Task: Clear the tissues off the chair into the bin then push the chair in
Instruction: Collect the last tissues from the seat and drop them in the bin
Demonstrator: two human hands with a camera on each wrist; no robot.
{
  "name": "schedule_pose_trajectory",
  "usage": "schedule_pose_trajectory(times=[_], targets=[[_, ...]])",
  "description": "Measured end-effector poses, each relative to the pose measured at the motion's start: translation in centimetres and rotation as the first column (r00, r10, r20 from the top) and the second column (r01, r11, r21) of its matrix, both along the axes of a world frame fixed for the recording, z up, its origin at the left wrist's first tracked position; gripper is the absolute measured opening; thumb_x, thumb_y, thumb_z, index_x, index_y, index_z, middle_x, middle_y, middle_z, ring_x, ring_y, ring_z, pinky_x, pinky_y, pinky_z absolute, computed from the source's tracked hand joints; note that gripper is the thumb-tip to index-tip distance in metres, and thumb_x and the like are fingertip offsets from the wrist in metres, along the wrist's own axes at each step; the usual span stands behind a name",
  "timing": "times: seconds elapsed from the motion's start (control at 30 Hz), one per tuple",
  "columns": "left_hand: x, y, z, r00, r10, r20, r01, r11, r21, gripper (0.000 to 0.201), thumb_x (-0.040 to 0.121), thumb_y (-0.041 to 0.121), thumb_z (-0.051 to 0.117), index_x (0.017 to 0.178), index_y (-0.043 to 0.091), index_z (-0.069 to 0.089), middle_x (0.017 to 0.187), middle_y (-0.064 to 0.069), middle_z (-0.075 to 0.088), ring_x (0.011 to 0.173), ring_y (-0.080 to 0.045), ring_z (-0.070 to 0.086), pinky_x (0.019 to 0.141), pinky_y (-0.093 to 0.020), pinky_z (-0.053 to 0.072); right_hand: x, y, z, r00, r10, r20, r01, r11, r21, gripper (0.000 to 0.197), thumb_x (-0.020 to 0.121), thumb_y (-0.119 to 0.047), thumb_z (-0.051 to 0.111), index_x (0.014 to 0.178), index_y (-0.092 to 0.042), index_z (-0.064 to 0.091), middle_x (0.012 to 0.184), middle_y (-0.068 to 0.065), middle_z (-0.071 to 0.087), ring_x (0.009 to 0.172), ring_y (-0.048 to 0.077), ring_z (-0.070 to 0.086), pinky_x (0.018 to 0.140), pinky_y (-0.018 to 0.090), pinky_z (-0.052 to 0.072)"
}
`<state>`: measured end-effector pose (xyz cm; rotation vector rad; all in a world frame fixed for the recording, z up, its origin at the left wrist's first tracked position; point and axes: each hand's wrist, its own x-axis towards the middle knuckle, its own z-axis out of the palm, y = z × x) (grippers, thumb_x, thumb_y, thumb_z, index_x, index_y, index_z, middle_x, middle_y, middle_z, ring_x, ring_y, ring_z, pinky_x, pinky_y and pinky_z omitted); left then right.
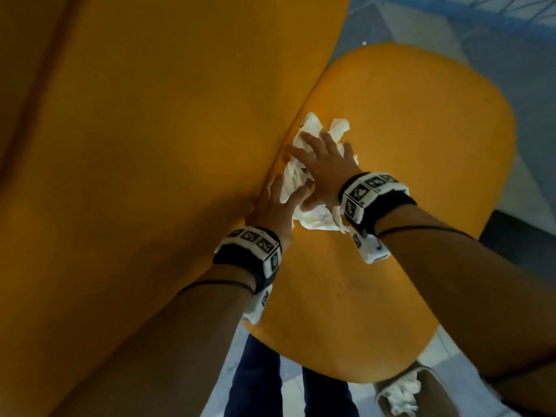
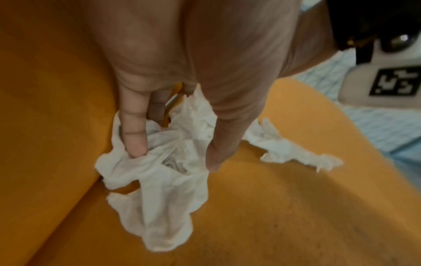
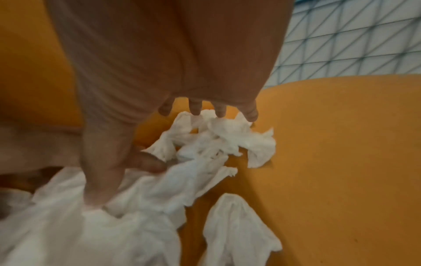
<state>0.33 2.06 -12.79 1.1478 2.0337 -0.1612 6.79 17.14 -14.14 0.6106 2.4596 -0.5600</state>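
Note:
Crumpled white tissues (image 1: 313, 124) lie in a heap on the orange chair seat (image 1: 391, 236), against the crease below the backrest (image 1: 150, 145). My left hand (image 1: 285, 200) grips the near part of the heap; in the left wrist view a finger and the thumb of that hand (image 2: 175, 154) close round a bunched tissue (image 2: 164, 198). My right hand (image 1: 322, 158) lies spread on top of the heap. In the right wrist view, that hand (image 3: 182, 138) has fingertips and thumb touching the tissues (image 3: 227, 142). One loose tissue (image 3: 237, 234) lies apart on the seat.
A tan bin (image 1: 433, 380) holding white tissues stands on the floor at the seat's near right corner. My legs in dark blue trousers (image 1: 255, 380) are at the seat's front edge. Pale tiled floor (image 1: 511, 85) lies beyond the chair.

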Motion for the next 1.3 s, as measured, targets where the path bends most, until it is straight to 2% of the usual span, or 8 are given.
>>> schedule_pose_trajectory(times=[0.07, 0.17, 0.47, 0.77, 0.93, 1.03, 1.13, 1.3], targets=[[0.2, 0.0, -0.7, 0.997, -0.06, -0.039, 0.06, 0.998, -0.002, 0.08, 0.086, 0.005, 0.056, 0.144, 0.045, 0.019, 0.159, -0.003, -0.003, 0.143, -0.036, 0.014, 0.104, -0.047, 0.038, 0.3, 0.0, -1.5, 0.995, 0.066, 0.073, -0.068, 0.997, 0.029, 0.119, 0.057, -0.053, 0.079, 0.146, -0.043, 0.002, 0.161, 0.002, -0.007, 0.147, 0.037, -0.007, 0.108, 0.071, 0.011], [0.5, -0.4, -1.7, 0.999, -0.012, -0.044, 0.016, 0.994, 0.107, 0.068, 0.081, 0.0, 0.061, 0.136, 0.034, 0.038, 0.15, -0.005, 0.023, 0.132, -0.035, 0.033, 0.098, -0.044, 0.043, 1.5, -0.5, -2.4, 0.996, 0.058, 0.07, -0.062, 0.996, 0.062, 0.108, 0.063, -0.046, 0.077, 0.147, -0.04, 0.009, 0.161, 0.001, -0.005, 0.147, 0.035, -0.008, 0.11, 0.07, 0.011], [0.4, -2.0, 0.0, 0.962, 0.271, 0.024, -0.271, 0.951, 0.15, 0.041, 0.086, 0.014, 0.06, 0.126, 0.019, 0.052, 0.134, -0.004, 0.047, 0.116, -0.028, 0.051, 0.092, -0.035, 0.045, 6.2, -1.6, -1.8, 0.972, -0.18, -0.149, 0.191, 0.98, 0.061, 0.042, 0.085, -0.03, 0.048, 0.125, -0.019, 0.056, 0.129, 0.012, 0.049, 0.117, 0.038, 0.041, 0.091, 0.051, 0.042], [0.5, -1.6, 2.9, 0.851, 0.519, 0.082, -0.507, 0.769, 0.388, 0.028, 0.079, 0.016, 0.055, 0.104, 0.006, 0.06, 0.091, -0.002, 0.05, 0.084, -0.02, 0.047, 0.069, -0.029, 0.034, 9.3, -1.1, -1.3, 0.872, -0.484, -0.079, 0.475, 0.873, -0.109, 0.051, 0.083, -0.023, 0.059, 0.132, -0.016, 0.048, 0.125, 0.013, 0.053, 0.117, 0.036, 0.044, 0.085, 0.044, 0.045], [-0.3, -0.4, 4.4, 0.825, 0.547, 0.138, -0.534, 0.679, 0.504, 0.022, 0.081, 0.023, 0.056, 0.098, 0.01, 0.06, 0.085, 0.001, 0.054, 0.076, -0.016, 0.049, 0.056, -0.017, 0.033, 11.4, -1.1, -1.3, 0.752, -0.655, -0.076, 0.639, 0.752, -0.159, 0.036, 0.08, -0.021, 0.055, 0.111, -0.003, 0.061, 0.116, 0.019, 0.055, 0.111, 0.04, 0.049, 0.085, 0.045, 0.046], [-0.6, 0.2, 4.3, 0.863, 0.496, 0.1, -0.466, 0.702, 0.539, 0.024, 0.086, 0.031, 0.063, 0.094, 0.009, 0.062, 0.084, 0.0, 0.055, 0.077, -0.017, 0.052, 0.058, -0.02, 0.037, 12.4, -1.6, -1.0, 0.679, -0.727, -0.106, 0.707, 0.686, -0.171, 0.037, 0.081, -0.028, 0.054, 0.107, -0.002, 0.06, 0.112, 0.018, 0.053, 0.107, 0.039, 0.049, 0.081, 0.044, 0.045], [-0.7, 0.5, 3.8, 0.891, 0.452, 0.035, -0.409, 0.768, 0.493, 0.022, 0.082, 0.025, 0.069, 0.087, 0.005, 0.063, 0.087, -0.005, 0.051, 0.078, -0.02, 0.049, 0.063, -0.024, 0.033, 12.6, -2.5, -0.5, 0.673, -0.729, -0.126, 0.716, 0.685, -0.137, 0.05, 0.079, -0.038, 0.06, 0.123, -0.015, 0.05, 0.121, 0.011, 0.044, 0.111, 0.033, 0.045, 0.075, 0.042, 0.047], [-0.3, 0.6, 3.0, 0.905, 0.425, 0.03, -0.401, 0.823, 0.402, 0.027, 0.076, 0.015, 0.075, 0.099, 0.004, 0.064, 0.103, -0.008, 0.058, 0.092, -0.021, 0.053, 0.072, -0.019, 0.032, 11.5, -2.3, -0.5, 0.668, -0.734, -0.121, 0.722, 0.679, -0.133, 0.07, 0.08, -0.024, 0.061, 0.141, -0.032, 0.028, 0.124, 0.007, 0.043, 0.109, 0.033, 0.048, 0.072, 0.044, 0.046]])
